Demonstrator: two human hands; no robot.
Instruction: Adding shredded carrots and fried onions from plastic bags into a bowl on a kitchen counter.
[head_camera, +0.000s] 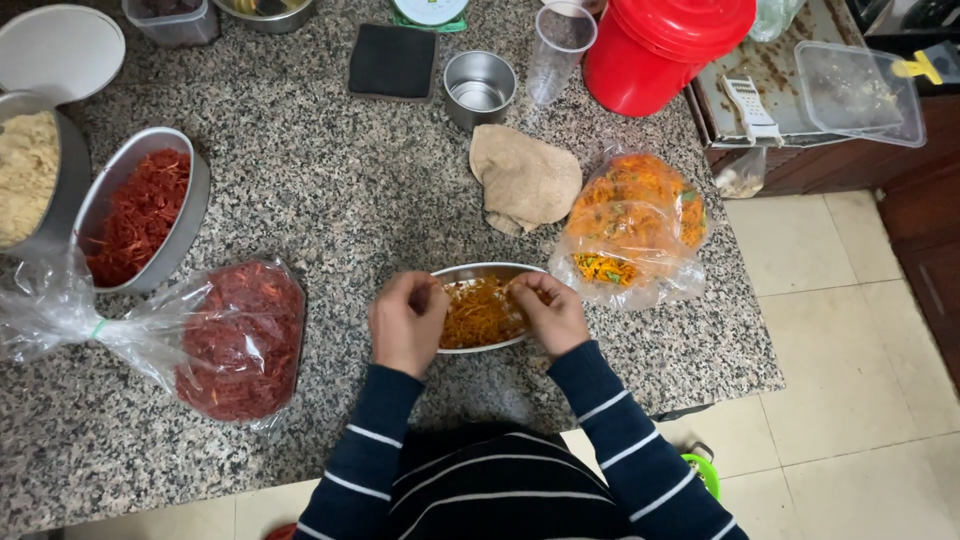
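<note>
A person in a dark top with white stripes stands at a speckled stone counter (330, 190). Both hands are at a small oval metal dish (487, 272) that sits near the front edge of the counter, right in front of the person. The dish is full of orange shreds (478, 312).

The left hand (407, 322) rests on the left side of the dish, with its fingers curled down into the shreds. The right hand (548, 312) rests on the right side, and its fingers are bent and pinching some of the shreds too.

Just to the right of the dish lies a clear bag of orange shreds (632, 228) with green bits in it. Behind the dish lies a tan cloth (524, 180). To the left is a clear bag of red shreds (240, 340), tied shut. Farther left is a metal dish of red shreds (140, 212). At the back stand a small steel cup (479, 88), a clear plastic cup (559, 40) and a red bucket (660, 50).
</note>
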